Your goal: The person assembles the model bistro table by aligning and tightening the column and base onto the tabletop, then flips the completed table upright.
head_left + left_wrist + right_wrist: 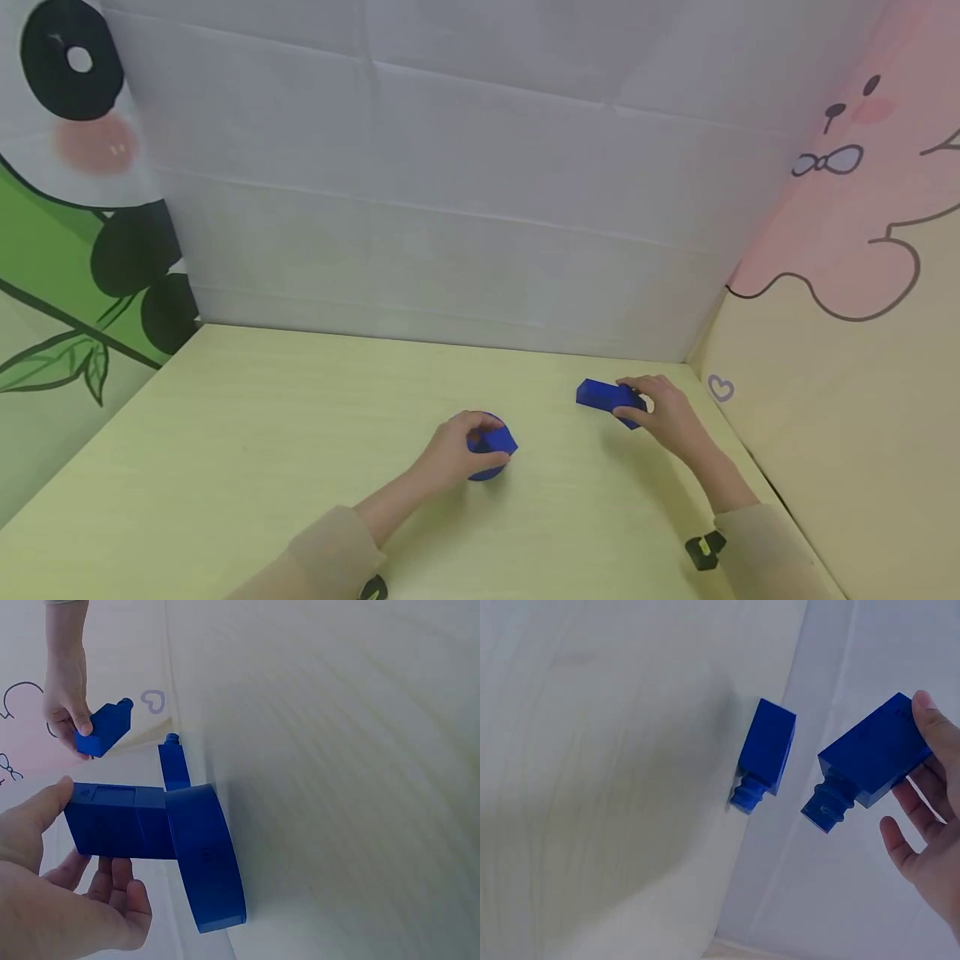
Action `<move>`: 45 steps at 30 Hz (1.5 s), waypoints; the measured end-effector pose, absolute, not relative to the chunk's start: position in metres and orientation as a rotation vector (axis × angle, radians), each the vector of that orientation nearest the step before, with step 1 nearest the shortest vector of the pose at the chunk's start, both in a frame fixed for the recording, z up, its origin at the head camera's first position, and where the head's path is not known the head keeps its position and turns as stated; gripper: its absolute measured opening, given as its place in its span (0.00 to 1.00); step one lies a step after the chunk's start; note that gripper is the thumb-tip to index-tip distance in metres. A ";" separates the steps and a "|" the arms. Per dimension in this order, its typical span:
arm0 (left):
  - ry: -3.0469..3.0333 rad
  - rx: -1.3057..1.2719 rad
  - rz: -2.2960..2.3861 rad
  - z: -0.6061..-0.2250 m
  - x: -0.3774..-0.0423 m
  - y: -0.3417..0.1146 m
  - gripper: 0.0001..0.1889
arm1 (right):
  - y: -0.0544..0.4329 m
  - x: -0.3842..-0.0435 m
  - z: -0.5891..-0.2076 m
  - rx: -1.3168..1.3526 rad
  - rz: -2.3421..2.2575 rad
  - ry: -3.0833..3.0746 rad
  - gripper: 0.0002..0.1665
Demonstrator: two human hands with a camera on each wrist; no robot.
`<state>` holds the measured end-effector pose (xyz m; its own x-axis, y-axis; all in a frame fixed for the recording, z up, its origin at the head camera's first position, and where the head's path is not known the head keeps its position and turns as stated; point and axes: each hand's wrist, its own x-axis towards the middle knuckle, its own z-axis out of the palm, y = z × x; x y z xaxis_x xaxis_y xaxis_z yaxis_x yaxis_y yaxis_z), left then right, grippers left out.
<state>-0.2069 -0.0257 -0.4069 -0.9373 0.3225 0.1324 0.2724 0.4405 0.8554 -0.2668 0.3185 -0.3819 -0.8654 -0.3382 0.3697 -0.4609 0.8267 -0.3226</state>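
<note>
My left hand [453, 450] pinches a blue rectangular block [112, 821] between thumb and fingers. The block stands up from a thick blue round base [210, 859], which sits at the tabletop; whether it touches there I cannot tell. To the right, my right hand [667, 417] grips a second blue block [874, 754] by its plain end, above the table. A ridged, screw-like stub [829, 802] sticks out from that block's other end. Close by, a third blue block [769, 742] with a similar stub lies on the table.
The pale yellow table [262, 433] meets a light grey cloth wall [465, 208] at the back. On the right is a side panel [847, 400] with a pink cartoon animal; on the left, a panel with a green and black cartoon [45, 225].
</note>
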 end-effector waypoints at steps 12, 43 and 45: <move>2.603 0.713 1.434 -0.403 -0.219 -0.049 0.21 | 0.272 -0.251 -0.357 0.508 1.151 -2.591 0.28; 2.433 1.004 1.411 -0.408 -0.254 -0.096 0.22 | 0.185 -0.246 -0.403 0.454 1.744 -2.508 0.28; 2.487 0.945 1.419 -0.409 -0.252 -0.093 0.26 | 0.183 -0.247 -0.406 0.465 1.731 -2.502 0.29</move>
<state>-0.2521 -0.0932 -0.4092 -0.7965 0.5742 0.1895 0.4553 0.3634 0.8128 -0.2470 0.1829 -0.4056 -0.9523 -0.2092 0.2220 -0.2816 0.3225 -0.9037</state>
